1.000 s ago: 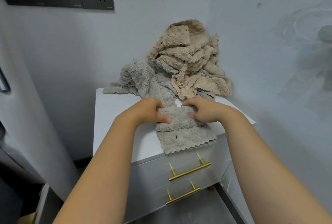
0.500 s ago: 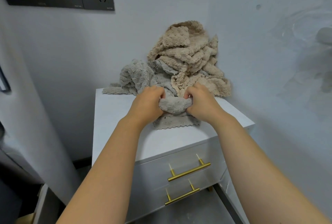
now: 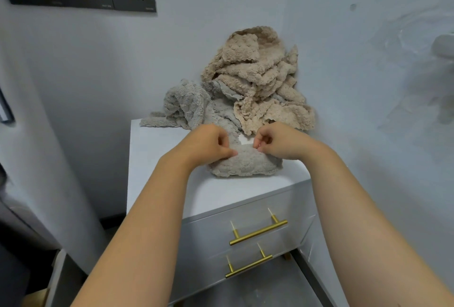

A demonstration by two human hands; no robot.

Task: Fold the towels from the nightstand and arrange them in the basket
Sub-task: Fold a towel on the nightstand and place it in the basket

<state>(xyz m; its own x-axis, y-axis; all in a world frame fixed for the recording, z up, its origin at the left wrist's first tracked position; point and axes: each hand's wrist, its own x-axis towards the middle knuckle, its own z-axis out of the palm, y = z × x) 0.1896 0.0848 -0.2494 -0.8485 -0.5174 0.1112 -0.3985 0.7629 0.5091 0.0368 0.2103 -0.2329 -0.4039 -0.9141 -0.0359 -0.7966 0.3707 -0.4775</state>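
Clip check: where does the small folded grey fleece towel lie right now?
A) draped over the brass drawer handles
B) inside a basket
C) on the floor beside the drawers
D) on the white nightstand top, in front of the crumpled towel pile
D: the folded grey fleece towel lies on the white nightstand top, in front of the crumpled beige and grey towel pile, with the left hand and right hand pinching its far edge.

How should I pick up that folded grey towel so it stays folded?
Probably by its two short ends, coming in from both sides: the grey towel lies as a wide, puffy bundle on the nightstand, so squeezing the ends keeps its layers together.
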